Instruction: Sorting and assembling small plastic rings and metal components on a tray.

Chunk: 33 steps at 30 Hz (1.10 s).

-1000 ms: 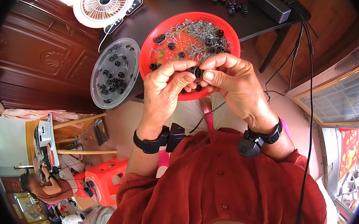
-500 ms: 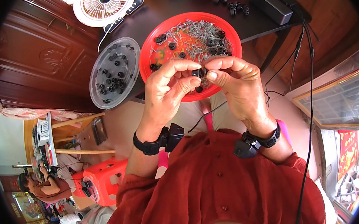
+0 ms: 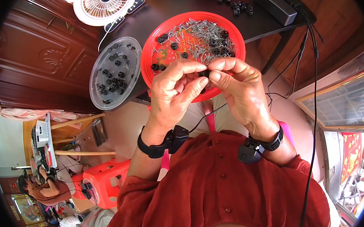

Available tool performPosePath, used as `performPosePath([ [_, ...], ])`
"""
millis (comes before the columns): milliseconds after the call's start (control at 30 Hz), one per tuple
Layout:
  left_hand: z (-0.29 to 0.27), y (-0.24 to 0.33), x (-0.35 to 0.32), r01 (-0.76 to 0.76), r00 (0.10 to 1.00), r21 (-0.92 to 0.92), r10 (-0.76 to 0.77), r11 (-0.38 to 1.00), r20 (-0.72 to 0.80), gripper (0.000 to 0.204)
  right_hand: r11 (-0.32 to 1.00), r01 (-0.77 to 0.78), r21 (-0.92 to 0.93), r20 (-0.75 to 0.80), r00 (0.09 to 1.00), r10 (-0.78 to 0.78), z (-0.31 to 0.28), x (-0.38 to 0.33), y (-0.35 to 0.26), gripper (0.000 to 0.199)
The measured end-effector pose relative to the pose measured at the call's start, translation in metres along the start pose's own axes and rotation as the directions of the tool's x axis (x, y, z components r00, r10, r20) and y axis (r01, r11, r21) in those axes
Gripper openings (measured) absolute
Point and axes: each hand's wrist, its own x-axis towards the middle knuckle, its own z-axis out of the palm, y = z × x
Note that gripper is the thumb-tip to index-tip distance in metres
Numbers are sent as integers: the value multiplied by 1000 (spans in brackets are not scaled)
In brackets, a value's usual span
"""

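Both hands meet above the near side of a round red tray [image 3: 145, 52]. A small black round part [image 3: 204, 73] is pinched between the thumb and forefinger of my left hand [image 3: 173, 86]. The thumb and forefinger of my right hand [image 3: 242, 86] close on its other side, and the fingertips hide much of it. In the tray lies a heap of thin silvery screws or nails [image 3: 199, 34], with several black round parts [image 3: 174, 46] scattered among and beside them. More such parts lie in a round translucent tray [image 3: 95, 88] to the left.
On the dark table [image 3: 172, 4] stand a white fan [image 3: 107, 7] and a grey box-shaped device [image 3: 275, 6]; loose black pieces [image 3: 240, 8] lie beside the device. Black cables [image 3: 314, 71] hang at the right. At the far left, another person [image 3: 50, 187] sits near a red stool [image 3: 106, 185].
The black part has turned a little between my fingers, and my left thumb has slid further over it. Both hands stay over the red tray.
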Motion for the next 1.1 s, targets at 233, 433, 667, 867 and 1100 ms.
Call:
performPosePath([
  [233, 0, -1, -2, 59, 996, -21, -60, 998, -65, 24, 984, -133, 115, 72, 989, 125, -7, 6, 0, 10],
  [433, -1, 1, -2, 83, 991, 34, -79, 996, -106, 22, 972, -159, 174, 142, 981, 135, -7, 8, -2, 10],
  [667, 1, -10, 0, -121, 979, 123, 139, 985, -151, 22, 957, -221, 189, 126, 972, 200, -5, 8, -3, 9],
  [867, 3, -16, -3, -123, 966, 102, 142, 987, -215, 21, 919, -315, 237, 187, 943, 275, -5, 8, -5, 8],
  [1100, 1, -13, -5, -73, 973, 21, 76, 997, -218, 21, 854, -383, 352, 248, 918, 310, -2, 9, 1, 7],
])
